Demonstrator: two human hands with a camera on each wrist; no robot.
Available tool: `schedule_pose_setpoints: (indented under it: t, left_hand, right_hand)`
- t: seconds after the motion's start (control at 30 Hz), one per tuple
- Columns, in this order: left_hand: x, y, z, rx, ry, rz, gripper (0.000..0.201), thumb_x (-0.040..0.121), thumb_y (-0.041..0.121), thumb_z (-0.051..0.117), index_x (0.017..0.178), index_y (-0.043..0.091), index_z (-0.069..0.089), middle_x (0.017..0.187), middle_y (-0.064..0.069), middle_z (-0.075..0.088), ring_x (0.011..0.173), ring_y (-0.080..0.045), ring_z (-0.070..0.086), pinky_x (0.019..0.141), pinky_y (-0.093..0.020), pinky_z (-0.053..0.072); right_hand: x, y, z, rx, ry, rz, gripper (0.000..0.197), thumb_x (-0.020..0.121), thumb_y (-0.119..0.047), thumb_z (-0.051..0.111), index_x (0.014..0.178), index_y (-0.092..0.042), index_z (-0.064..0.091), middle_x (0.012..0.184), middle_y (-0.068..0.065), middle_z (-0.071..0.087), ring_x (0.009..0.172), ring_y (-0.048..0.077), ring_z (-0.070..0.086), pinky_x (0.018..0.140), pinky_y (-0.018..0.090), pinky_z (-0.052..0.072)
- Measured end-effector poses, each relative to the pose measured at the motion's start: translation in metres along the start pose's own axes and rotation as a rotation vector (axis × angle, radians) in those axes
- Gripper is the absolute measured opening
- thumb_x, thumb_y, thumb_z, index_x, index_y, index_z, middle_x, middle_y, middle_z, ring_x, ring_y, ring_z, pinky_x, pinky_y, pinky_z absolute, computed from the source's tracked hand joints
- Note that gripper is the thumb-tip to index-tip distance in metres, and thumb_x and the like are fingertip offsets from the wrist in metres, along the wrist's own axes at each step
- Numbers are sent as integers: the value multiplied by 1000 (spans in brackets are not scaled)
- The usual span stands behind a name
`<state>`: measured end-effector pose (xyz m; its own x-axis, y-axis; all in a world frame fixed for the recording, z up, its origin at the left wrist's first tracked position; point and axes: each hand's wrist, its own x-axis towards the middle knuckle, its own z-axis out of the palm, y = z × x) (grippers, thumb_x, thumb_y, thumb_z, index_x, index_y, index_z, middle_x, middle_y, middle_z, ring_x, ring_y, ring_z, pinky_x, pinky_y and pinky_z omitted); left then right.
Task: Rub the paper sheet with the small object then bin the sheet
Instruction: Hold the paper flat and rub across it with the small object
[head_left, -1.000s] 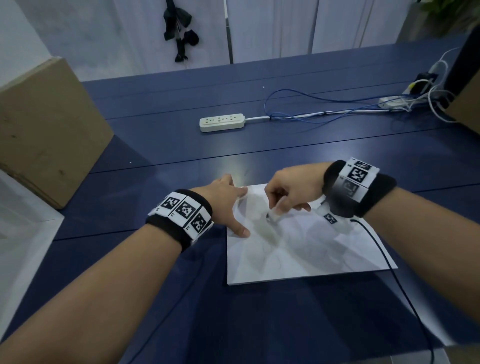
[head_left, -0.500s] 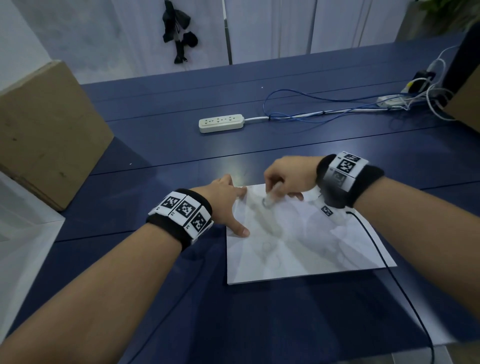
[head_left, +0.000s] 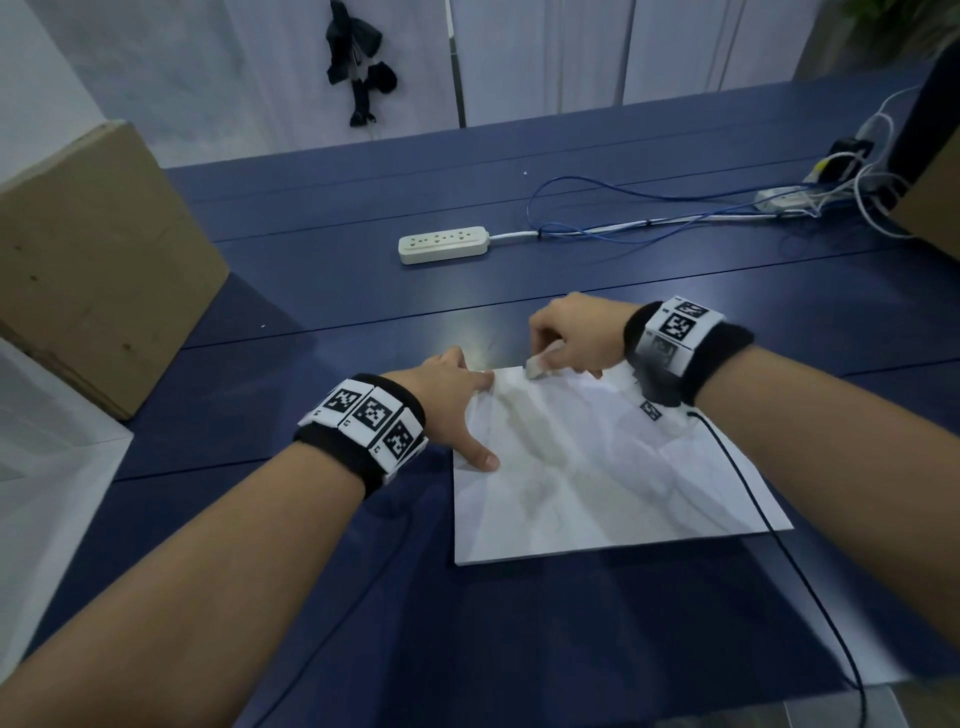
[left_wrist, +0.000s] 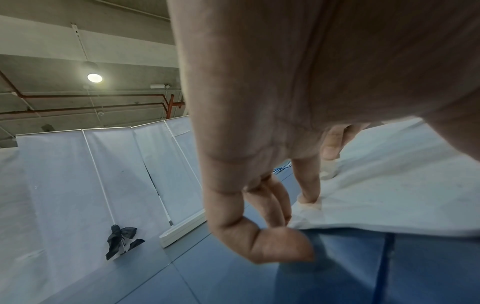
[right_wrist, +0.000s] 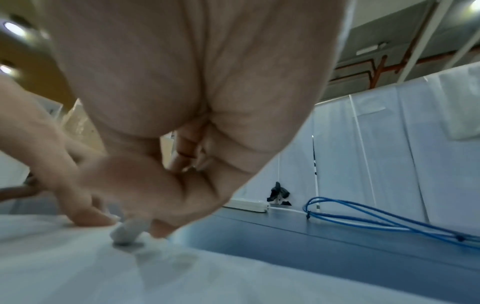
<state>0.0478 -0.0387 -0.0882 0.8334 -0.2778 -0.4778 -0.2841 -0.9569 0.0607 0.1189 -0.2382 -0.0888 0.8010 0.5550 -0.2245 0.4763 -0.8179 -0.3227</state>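
Note:
A creased white paper sheet (head_left: 597, 478) lies flat on the dark blue table (head_left: 363, 291), in front of me. My left hand (head_left: 457, 410) presses its straight fingers and thumb onto the sheet's left edge (left_wrist: 376, 195). My right hand (head_left: 566, 332) pinches a small whitish eraser (head_left: 537, 366) and holds its tip on the sheet's far edge, close to the top left corner. In the right wrist view the eraser (right_wrist: 128, 232) touches the paper (right_wrist: 78, 267) between thumb and fingertips. Grey smudges run across the sheet's middle.
A white power strip (head_left: 443, 244) with blue and white cables (head_left: 649, 218) lies further back. A cardboard box (head_left: 88, 260) stands at the left, and a pale container edge (head_left: 47, 467) shows at the near left. A black wrist cable (head_left: 779, 545) crosses the sheet's right side.
My right hand has slid the eraser away from me, from the sheet's upper middle to its far edge. The left hand has stayed in place on the paper.

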Motion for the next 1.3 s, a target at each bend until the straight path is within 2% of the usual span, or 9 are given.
schedule_pose_setpoints:
  t: [0.2,0.3,0.4,0.6,0.8,0.97,1.13,1.2,1.3]
  left_hand:
    - [1,-2,1,-6,3,-7,111,65,67,78,154,30,23,125,0,31,126,-21,37,88,-34,40]
    - [1,-1,1,-5,3,-4,111,64,67,78,154,30,23,116,3,27,125,-21,38,83,-33,38]
    - [1,-1,0,-9,-1,-10,111,64,67,78,154,31,23,119,2,28,125,-21,38,85,-34,39]
    - [1,-2,1,6,-4,-16,112,64,67,78,154,30,24,128,-1,32,126,-21,38,90,-37,42]
    - [0,0,0,4,-6,-9,111,66,66,78,154,30,21,130,-1,31,128,-21,36,90,-34,39]
    - [3,-2,0,-14,-9,-12,113,64,66,79,154,29,23,123,1,29,127,-21,35,92,-34,39]
    - [1,-2,0,-7,-21,-18,114,65,67,78,155,31,19,127,0,30,128,-22,35,95,-37,40]
    - [1,-1,0,-1,-26,-19,115,65,67,78,155,30,19,131,-1,30,129,-22,35,97,-38,40]
    - [3,-2,0,0,-21,-21,115,64,67,78,156,29,19,132,-1,30,129,-22,35,96,-37,40]
  right_hand:
    - [-24,-4,3,142,-376,-90,25,79,-36,80,86,-14,69,57,-4,63,42,15,53,53,26,47]
    - [-11,-1,1,45,-168,-53,28,80,-44,78,84,-18,66,57,-4,65,42,15,57,52,23,49]
    - [-3,4,0,22,17,28,23,85,-39,72,82,-19,62,69,3,68,50,23,63,50,33,55]
    - [-22,1,3,125,-324,-68,32,76,-47,81,82,-19,68,63,2,67,45,18,54,47,23,45]
    - [-3,8,2,64,3,25,26,84,-44,74,82,-21,62,70,3,70,45,18,59,46,27,48]
    - [-18,-3,7,144,-307,-89,22,82,-33,78,87,-14,69,59,-3,64,43,16,53,46,23,45]
    - [-6,5,1,64,-14,22,29,82,-45,76,84,-18,65,65,0,68,40,16,56,51,32,53]
    - [-12,6,1,86,-54,-1,29,83,-44,75,84,-17,66,63,-1,66,42,17,55,49,29,51]
    - [-22,-1,3,131,-276,-58,27,81,-41,78,85,-15,69,59,-2,64,45,19,53,46,23,44]
